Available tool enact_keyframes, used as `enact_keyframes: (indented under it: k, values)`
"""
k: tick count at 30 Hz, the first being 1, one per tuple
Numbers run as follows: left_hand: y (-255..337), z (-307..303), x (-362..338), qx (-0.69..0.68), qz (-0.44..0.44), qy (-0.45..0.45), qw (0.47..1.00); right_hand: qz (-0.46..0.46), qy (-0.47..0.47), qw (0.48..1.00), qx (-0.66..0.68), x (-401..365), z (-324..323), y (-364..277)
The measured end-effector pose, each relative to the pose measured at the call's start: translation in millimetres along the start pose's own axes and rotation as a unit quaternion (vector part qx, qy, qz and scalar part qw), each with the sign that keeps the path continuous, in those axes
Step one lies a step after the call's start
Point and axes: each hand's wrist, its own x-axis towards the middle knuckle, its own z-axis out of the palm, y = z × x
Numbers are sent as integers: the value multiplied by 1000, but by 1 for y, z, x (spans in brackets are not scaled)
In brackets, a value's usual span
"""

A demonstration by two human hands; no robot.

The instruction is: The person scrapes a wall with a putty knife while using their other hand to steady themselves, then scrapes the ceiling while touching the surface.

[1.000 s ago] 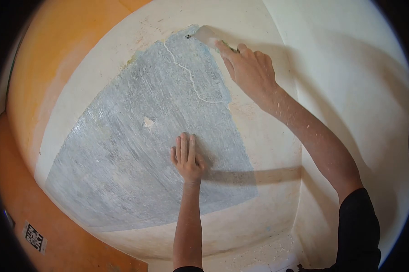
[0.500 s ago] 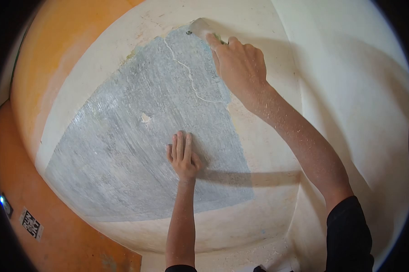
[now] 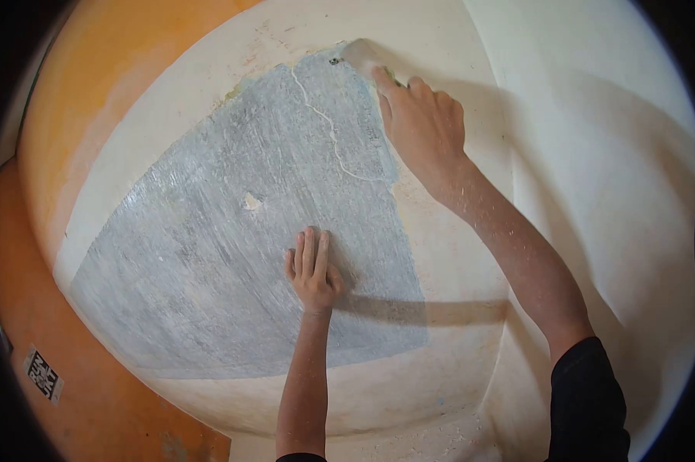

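My left hand (image 3: 314,269) lies flat with fingers stretched upward on the grey patch (image 3: 201,254) of a pale wall. Higher up on the right, my right hand (image 3: 424,127) is closed around a scraper (image 3: 363,58). Its thin blade meets the wall at the patch's top right corner, where cream paint borders the grey. Only a bit of the green handle shows; my fingers cover the rest. Beside the blade is a small dark screw or hole (image 3: 334,61). Pale dust specks dot my right forearm.
A jagged white crack line (image 3: 328,127) runs down the upper patch, and a small white chip mark (image 3: 252,202) sits mid-patch. An orange surface (image 3: 101,393) with a black-and-white sticker (image 3: 43,375) lies lower left. White wall (image 3: 594,154) curves away on the right.
The view has shifted slightly, so the wall sits a little differently in frame. The scraper has edged slightly right along the patch's corner. My left hand stays pressed in place.
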Motion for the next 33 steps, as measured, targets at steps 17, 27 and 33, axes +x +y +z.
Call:
enact_keyframes:
  k: [17, 27, 33]
  values:
    - [-7, -3, -3, -66, 4, -7, 998, 54, -77, 993, -68, -2, -6, -15]
    - [-10, -8, -5, -115, -3, -12, 993, 20, -21, 997, -69, -20, -7, -18]
    - [-11, -9, -7, -131, -3, -1, 991, 43, -19, 997, -62, -19, -5, -36]
